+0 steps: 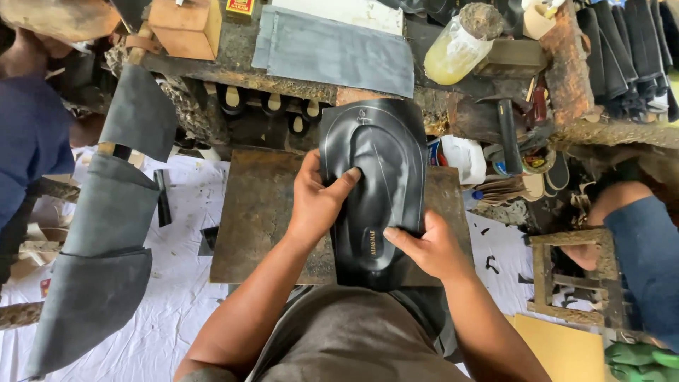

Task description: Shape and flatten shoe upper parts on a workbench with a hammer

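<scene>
A person presses a black moulded shoe insole sheet (378,184) flat on a rusty metal slab (258,212), left hand (318,201) gripping its left edge, right hand (428,247) pinching its lower end, seemingly positioning it; trimming would need a steady hold.

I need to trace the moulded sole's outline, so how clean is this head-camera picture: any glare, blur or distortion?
Head view: soft, even daylight with only faint shadows; pale sheen streaks on the glossy black moulded sole between the left hand and right hand, yet its contours stay readable; centre sharp; wide-lens bending toward the edges, where the grey sheets at left curve and soften.
</scene>
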